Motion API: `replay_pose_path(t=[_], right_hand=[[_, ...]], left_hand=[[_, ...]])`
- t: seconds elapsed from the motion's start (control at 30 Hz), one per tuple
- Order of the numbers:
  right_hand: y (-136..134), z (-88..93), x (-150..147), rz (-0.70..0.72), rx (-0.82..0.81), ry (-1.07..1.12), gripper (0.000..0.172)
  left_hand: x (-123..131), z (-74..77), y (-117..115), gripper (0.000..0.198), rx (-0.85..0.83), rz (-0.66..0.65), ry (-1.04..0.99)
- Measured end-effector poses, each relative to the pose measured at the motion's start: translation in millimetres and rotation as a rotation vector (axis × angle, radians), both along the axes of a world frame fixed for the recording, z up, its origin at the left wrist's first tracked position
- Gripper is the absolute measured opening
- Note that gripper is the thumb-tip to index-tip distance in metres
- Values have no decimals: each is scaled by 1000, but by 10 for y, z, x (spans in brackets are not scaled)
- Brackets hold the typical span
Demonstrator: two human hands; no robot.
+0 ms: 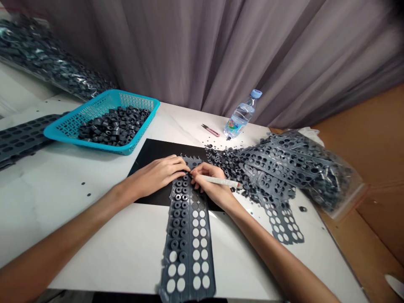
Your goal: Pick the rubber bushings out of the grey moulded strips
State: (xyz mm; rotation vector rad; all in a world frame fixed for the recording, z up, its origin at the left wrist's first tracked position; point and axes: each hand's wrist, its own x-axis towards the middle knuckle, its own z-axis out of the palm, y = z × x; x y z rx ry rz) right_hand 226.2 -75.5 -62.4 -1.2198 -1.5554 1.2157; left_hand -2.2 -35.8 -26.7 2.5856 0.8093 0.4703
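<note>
Clasping a white stick [219, 181] in my right grip [210, 179], left grip [162, 173] unclear, I have the grey sheet [188, 261] under both; nearer me, right-side holes [196, 255] are bare, left-side mostly hold rings [182, 259].

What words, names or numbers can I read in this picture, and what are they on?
None that I can read.
Label on the clear bottle: colourful print, too small and blurred to read.
Pen-like tool in the right hand: no lettering I can make out.
Grey sheet: none I can see.
</note>
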Motion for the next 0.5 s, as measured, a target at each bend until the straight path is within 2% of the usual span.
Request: replay_pose_path(t=[0.2, 0.3, 0.37, 0.43, 0.47, 0.5], right_hand=[[-28, 35, -36, 9, 85, -79, 9], [-50, 50, -48, -5, 145, -167, 10], [-59, 42, -52, -33, 174, -205, 10], [-62, 23, -51, -56, 155, -185, 9], [-60, 14, -49, -56, 123, -154, 8], [-57, 7, -46, -51, 83, -116, 7]], left_hand=[[30, -33, -35, 29, 94, -32, 32], [74, -33, -60, 28, 64, -22, -58], [69, -4, -34, 24, 7, 146, -283], [12, 36, 31, 21, -110, 394, -606], [-33, 51, 68, 22, -214, 478, -749], [-84, 60, 100, 24, -353, 506, -852]])
